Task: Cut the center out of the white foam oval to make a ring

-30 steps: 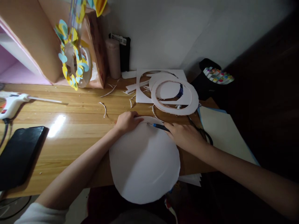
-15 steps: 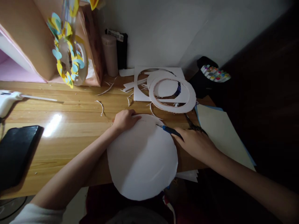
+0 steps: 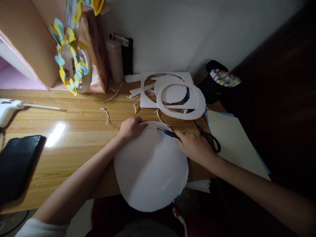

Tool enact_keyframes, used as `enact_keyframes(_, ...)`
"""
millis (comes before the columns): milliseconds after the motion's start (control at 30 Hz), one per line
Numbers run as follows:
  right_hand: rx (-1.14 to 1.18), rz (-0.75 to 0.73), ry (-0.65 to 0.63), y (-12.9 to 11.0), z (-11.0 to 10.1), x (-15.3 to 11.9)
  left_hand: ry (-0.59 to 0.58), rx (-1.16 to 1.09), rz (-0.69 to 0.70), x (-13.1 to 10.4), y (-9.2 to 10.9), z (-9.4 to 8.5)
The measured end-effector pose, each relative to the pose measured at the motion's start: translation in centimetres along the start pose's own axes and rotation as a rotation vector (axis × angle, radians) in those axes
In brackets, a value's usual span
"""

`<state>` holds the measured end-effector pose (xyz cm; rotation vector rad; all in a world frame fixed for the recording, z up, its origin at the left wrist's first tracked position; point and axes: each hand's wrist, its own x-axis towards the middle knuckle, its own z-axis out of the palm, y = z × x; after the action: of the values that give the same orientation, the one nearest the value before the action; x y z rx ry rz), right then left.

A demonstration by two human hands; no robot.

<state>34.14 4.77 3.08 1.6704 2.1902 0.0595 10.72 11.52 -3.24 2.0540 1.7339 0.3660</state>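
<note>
A round white board disc (image 3: 150, 171) lies partly on the table and juts over its front edge. My left hand (image 3: 130, 128) is closed at the disc's upper left rim, thumb on top and the other fingers curled out of sight. A blue craft knife (image 3: 170, 133) is held in my right hand (image 3: 194, 144), its thin metal tip touching the disc near the top. A faint curved line runs on the disc between the tip and my left thumb. Black-handled scissors (image 3: 213, 141) lie just beyond my right hand, partly covered by it.
White board rings (image 3: 181, 115) and a cut-out square (image 3: 145, 102) lie behind, among thin scraps (image 3: 106, 115). At right are paper sheets (image 3: 237, 141) and a marker holder (image 3: 212, 92). A phone-like black slab (image 3: 22, 164) and glue gun (image 3: 11, 110) are left; a tumbler (image 3: 115, 62) stands behind.
My right hand has moved left with the craft knife, its tip sliding along the disc toward my left thumb. More of the scissors' handles shows. My left hand keeps its place.
</note>
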Motion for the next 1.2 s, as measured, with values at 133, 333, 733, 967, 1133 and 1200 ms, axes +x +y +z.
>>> enact_keyframes(133,-0.006,0.019,-0.034,0.0,-0.2,-0.6,0.004,0.005,-0.008,0.0,0.0,0.1)
enact_keyframes(333,0.018,0.062,-0.055,0.5,0.1,-1.6,0.001,0.01,-0.022,0.0,0.1,0.0)
enact_keyframes(733,0.722,0.211,0.064,3.5,4.2,-4.9,-0.061,0.008,-0.137,-3.4,-0.5,-1.9)
enact_keyframes(967,0.87,0.07,0.121,2.9,6.7,-4.0,-0.145,-0.151,-0.02,-4.4,-2.0,-3.1)
enact_keyframes(1133,0.957,-0.03,0.091,2.8,6.3,-3.4,-0.083,-0.238,-0.037,-1.6,-2.0,-2.1)
enact_keyframes(1200,0.962,-0.061,0.082,2.9,6.0,-3.3,-0.081,-0.254,-0.026,-0.7,-1.7,-2.0)
